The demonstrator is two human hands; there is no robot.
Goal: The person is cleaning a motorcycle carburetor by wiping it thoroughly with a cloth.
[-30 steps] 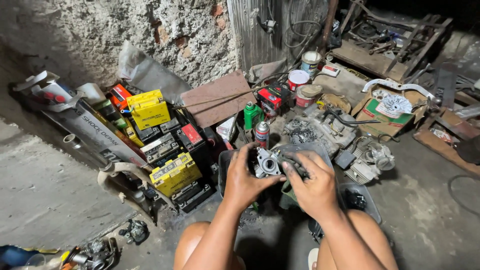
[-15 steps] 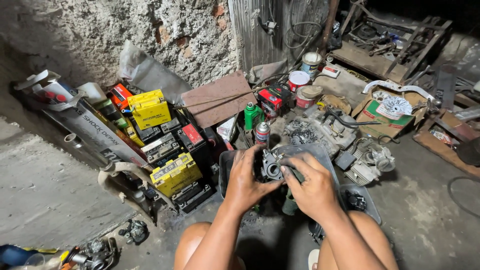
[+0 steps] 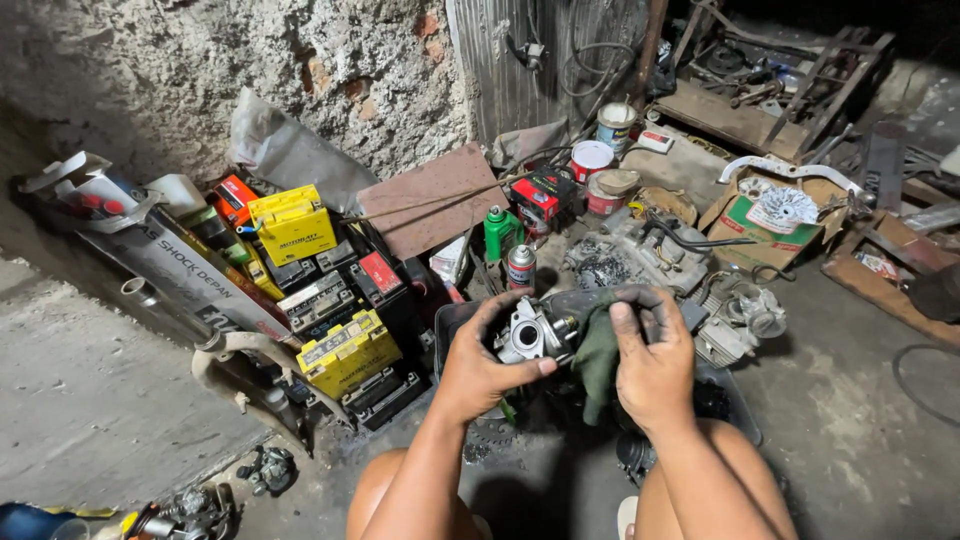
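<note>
The left hand (image 3: 480, 365) is clamped around a small silver carburettor (image 3: 530, 335), held above a dark tray (image 3: 735, 405) on the floor. The right hand (image 3: 655, 365) grips a dark green rag (image 3: 598, 355) pressed against it. To the left lie yellow boxes (image 3: 292, 225), one (image 3: 345, 350) nearer; behind stand a green bottle (image 3: 498, 232) and a red-labelled spray can (image 3: 521, 266).

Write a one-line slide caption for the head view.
Left hand holds a silvery carburettor while right hand presses a dark rag against it.
</note>
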